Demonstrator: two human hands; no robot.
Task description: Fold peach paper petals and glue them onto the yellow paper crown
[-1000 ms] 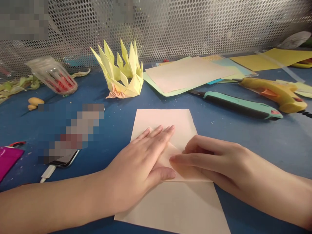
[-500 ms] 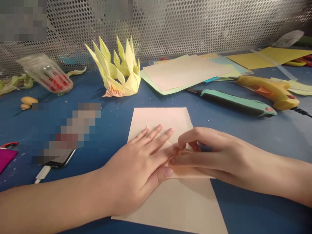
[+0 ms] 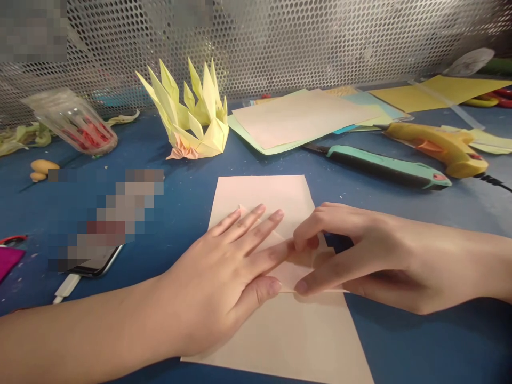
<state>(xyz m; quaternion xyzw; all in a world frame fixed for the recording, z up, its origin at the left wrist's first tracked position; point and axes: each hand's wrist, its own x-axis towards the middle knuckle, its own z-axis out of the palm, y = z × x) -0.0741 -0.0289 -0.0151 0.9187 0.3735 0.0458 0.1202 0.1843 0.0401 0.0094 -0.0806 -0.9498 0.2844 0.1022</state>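
Note:
A pale pink sheet of paper (image 3: 280, 325) lies on the blue table, with a smaller folded piece of pink paper (image 3: 287, 276) on it. My left hand (image 3: 240, 256) rests flat on the folded piece with its fingers spread, the thumb near its lower edge. My right hand (image 3: 352, 250) touches the folded piece from the right. Its thumb tip presses at the lower folded edge, while the bent index finger sits higher, beside my left index finger, with a gap between. Part of the folded piece is hidden under both hands.
A yellow paper crown (image 3: 200, 136) stands behind. Stacked paper sheets (image 3: 300, 120), a green-handled cutter (image 3: 388, 166) and a yellow glue gun (image 3: 436, 144) lie at the back right. To the left are a jar (image 3: 76, 125) with red bits and a phone (image 3: 98, 264) on a cable.
My right thumb has moved from beside the index finger down to the folded edge, so the thumb and finger are farther apart. My left hand stays flat on the paper.

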